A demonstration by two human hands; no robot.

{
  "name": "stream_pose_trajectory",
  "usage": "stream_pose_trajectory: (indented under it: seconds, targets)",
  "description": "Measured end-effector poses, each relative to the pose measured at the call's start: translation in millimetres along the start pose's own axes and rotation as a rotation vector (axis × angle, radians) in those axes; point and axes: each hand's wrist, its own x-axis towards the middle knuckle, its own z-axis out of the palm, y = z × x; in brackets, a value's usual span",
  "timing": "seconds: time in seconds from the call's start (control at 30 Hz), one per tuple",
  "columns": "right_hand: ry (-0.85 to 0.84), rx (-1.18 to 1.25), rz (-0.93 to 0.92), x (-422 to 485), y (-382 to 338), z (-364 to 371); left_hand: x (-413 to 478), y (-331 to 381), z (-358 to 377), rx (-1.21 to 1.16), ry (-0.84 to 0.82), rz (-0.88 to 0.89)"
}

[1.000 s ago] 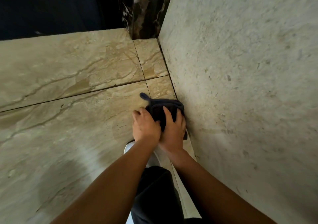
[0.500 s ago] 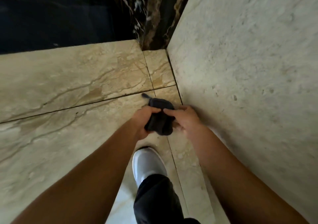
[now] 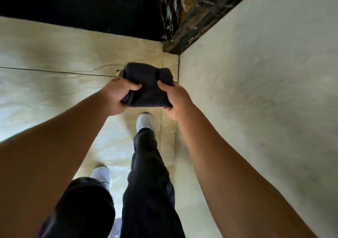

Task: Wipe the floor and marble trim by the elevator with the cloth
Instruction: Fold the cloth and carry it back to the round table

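Note:
A dark cloth (image 3: 148, 85), bunched into a thick wad, hangs in the air above the beige marble floor (image 3: 54, 87). My left hand (image 3: 117, 96) grips its left side with the thumb on top. On its right side my right hand (image 3: 173, 98) is closed in the same way. The dark veined marble trim (image 3: 184, 14) rises at the corner ahead, beyond the cloth, and neither hand touches it.
A pale stone wall (image 3: 265, 91) fills the right side. The black elevator opening (image 3: 82, 5) lies ahead. Below my arms stand my legs in dark trousers (image 3: 148, 179), with two white shoes (image 3: 145, 121) on the floor close to the wall.
The cloth was pressed on the floor near the wall a second ago. Both hands have lifted it off the floor and hold it up between them, while the view rose higher above the floor.

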Motion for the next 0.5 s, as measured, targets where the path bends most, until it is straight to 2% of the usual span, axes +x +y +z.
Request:
stream_pose_trajectory:
  seconds: [0.17,0.27,0.5]
  targets:
    - [-0.076,0.041,-0.127,-64.7,6.0,26.9,-77.5,32.4,-24.7,0.059,0.014,-0.085]
    - [-0.082,0.045,-0.155,-106.3,22.3,44.0,-130.7,42.7,-36.7,0.19,0.039,-0.056]
    - [-0.11,0.136,-0.175,-236.4,52.9,80.9,-269.9,53.1,-64.2,0.301,0.027,-0.012]
